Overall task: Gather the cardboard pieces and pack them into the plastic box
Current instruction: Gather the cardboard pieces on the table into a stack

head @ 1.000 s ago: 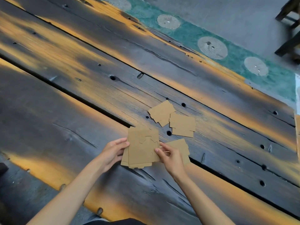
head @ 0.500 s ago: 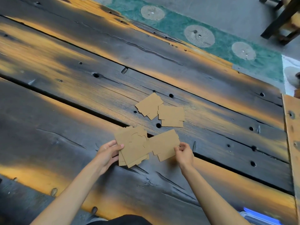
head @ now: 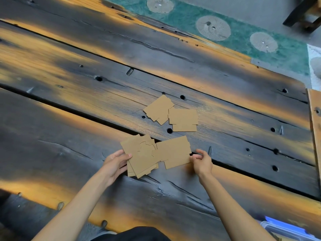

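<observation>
My left hand [head: 115,163] grips a fanned stack of brown cardboard pieces [head: 140,157] by its left edge, just above the dark wooden table [head: 69,119]. My right hand [head: 202,160] pinches the right edge of another cardboard piece [head: 174,151], which overlaps the stack's right side. Two more cardboard pieces lie flat farther back: one tilted [head: 159,109], one squarer [head: 184,120] to its right, touching each other. A corner of the clear plastic box [head: 284,229] with a blue rim shows at the bottom right.
The table is made of charred planks with gaps and holes. A lighter wooden board [head: 315,119] lies along the right edge. Beyond the far edge is a green mat with round patterns [head: 213,27] on the floor, and dark furniture legs [head: 302,13] at top right.
My right hand has let go of the stack's right side, moved right, and taken hold of the piece lying beside it. The camera view has shifted, bringing the plastic box into sight.
</observation>
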`<state>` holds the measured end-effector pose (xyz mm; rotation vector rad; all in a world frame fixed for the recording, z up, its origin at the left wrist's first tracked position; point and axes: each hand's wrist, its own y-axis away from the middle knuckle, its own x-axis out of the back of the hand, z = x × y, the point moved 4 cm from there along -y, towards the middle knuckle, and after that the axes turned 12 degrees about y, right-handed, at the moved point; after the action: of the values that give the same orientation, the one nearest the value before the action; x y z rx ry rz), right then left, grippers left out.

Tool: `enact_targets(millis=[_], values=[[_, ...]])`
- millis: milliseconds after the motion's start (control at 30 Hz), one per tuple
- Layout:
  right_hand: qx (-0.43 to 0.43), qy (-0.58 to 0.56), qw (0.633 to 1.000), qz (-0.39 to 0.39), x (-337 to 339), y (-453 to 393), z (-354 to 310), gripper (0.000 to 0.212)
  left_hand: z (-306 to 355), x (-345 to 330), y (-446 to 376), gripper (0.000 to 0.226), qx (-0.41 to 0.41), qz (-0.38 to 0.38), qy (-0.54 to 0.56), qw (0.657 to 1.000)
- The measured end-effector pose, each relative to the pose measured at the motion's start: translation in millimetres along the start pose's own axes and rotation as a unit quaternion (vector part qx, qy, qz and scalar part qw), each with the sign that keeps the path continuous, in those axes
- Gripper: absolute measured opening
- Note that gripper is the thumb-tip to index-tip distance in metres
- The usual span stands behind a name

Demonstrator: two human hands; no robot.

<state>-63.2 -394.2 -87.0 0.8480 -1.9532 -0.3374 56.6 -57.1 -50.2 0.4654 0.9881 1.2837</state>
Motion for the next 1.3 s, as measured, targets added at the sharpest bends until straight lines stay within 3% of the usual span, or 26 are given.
enact_targets(millis=[400,533,700,800,900,1133,1300], values=[[-0.027,-0.013,0.999,-0.028,-22,-2,-21,0.072,-4,9,14,0.036,0.002,-0.004,-0.003,1.000],[-0.046,-0.068,0.996,-0.020,-24,0,-23,0.066,-4,18,18,0.035,0.000,0.001,0.012,1.000],[-0.003,-0.155,0.983,-0.096,-4,16,-32,0.044,0,19,20,0.035,0.005,-0.010,0.025,1.000],[0.018,-0.205,0.976,-0.070,19,32,-41,0.040,5,11,21,0.036,0.010,-0.035,0.029,0.999],[0.079,-0.219,0.972,-0.037,39,54,-53,0.016,8,0,21,0.037,0.015,-0.059,0.032,0.998],[0.322,-0.154,0.934,-0.027,41,120,-87,0.051,8,-30,26,0.041,0.033,-0.136,0.050,0.989],[0.401,-0.080,0.912,-0.042,28,139,-85,0.041,9,-45,31,0.048,0.040,-0.197,0.067,0.977]])
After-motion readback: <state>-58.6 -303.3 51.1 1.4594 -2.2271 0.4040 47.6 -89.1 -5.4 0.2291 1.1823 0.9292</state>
